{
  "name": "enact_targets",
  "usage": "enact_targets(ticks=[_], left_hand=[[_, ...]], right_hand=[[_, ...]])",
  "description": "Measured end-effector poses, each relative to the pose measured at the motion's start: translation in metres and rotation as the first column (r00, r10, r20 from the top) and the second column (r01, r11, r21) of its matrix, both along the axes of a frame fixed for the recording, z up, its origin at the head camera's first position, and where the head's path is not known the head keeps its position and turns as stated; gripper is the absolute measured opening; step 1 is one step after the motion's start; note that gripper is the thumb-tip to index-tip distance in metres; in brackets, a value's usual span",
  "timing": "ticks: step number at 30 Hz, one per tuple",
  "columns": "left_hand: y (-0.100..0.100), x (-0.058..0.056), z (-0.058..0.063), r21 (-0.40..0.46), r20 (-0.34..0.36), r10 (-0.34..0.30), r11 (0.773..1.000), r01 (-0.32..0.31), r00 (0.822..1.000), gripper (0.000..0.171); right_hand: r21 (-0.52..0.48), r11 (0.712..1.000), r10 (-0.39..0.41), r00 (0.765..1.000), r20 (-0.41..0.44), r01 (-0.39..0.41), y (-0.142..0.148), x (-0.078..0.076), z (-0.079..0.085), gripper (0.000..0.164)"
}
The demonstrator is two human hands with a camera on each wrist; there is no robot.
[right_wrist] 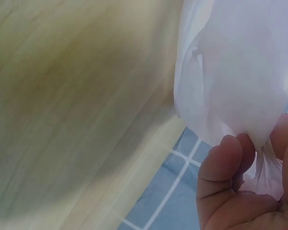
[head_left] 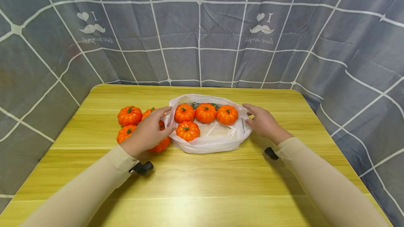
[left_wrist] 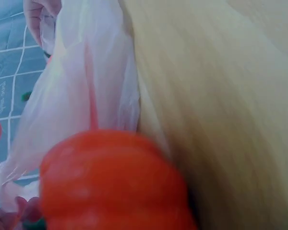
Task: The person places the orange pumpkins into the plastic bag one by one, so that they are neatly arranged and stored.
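A white plastic bag (head_left: pixel 217 147) lies on the table with its mouth spread open. Inside are several orange toy pumpkins (head_left: pixel 206 113), most in a row at the back and one at the front left. My left hand (head_left: pixel 148 129) grips the bag's left rim. On the opposite side, my right hand (head_left: pixel 264 122) pinches the rim; the right wrist view shows the bunched plastic (right_wrist: pixel 268 167) between fingers and thumb. More orange pumpkins (head_left: pixel 129 115) sit beside and under my left hand, partly hidden by it. One pumpkin (left_wrist: pixel 115 182) fills the lower left wrist view.
Dark green leafy bits (head_left: pixel 194 105) show behind the pumpkins in the bag. The wooden table (head_left: pixel 202 185) runs back to a grey checked curtain (head_left: pixel 176 23), which also hangs along both sides. A black wrist mount (head_left: pixel 142 168) hangs below the left sleeve.
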State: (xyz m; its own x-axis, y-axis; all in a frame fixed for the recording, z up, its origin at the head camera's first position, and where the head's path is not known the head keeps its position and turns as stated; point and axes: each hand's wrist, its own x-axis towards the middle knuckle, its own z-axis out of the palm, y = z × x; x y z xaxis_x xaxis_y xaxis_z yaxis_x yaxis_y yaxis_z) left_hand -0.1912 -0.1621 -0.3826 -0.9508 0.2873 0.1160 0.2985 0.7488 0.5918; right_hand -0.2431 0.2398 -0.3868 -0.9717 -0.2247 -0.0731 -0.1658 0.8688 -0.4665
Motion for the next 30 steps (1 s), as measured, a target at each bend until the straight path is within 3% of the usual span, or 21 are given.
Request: enact_targets(ticks=[7, 12, 21, 30], left_hand=[[-0.028, 0.012, 0.012, -0.036, -0.018, 0.029, 0.999, -0.030, 0.999, 0.074], [-0.056, 0.022, 0.014, -0.062, -0.058, 0.060, 0.996, -0.064, 0.997, 0.075], [-0.095, 0.036, 0.004, -0.096, -0.027, 0.081, 0.992, -0.083, 0.996, 0.090], [-0.107, 0.038, -0.010, -0.141, 0.078, 0.056, 0.989, -0.045, 0.995, 0.101]], right_hand=[[-0.015, 1.000, 0.010, 1.000, 0.003, -0.010, 0.000, 0.000, 0.000, 0.075], [0.003, 0.999, 0.033, 0.999, 0.015, -0.033, 0.000, -0.001, 0.001, 0.074], [-0.035, 0.999, -0.019, 1.000, -0.010, 0.018, 0.001, -0.001, 0.000, 0.063], [-0.089, 0.995, -0.035, 0.999, -0.020, 0.033, 0.003, 0.000, -0.002, 0.062]])
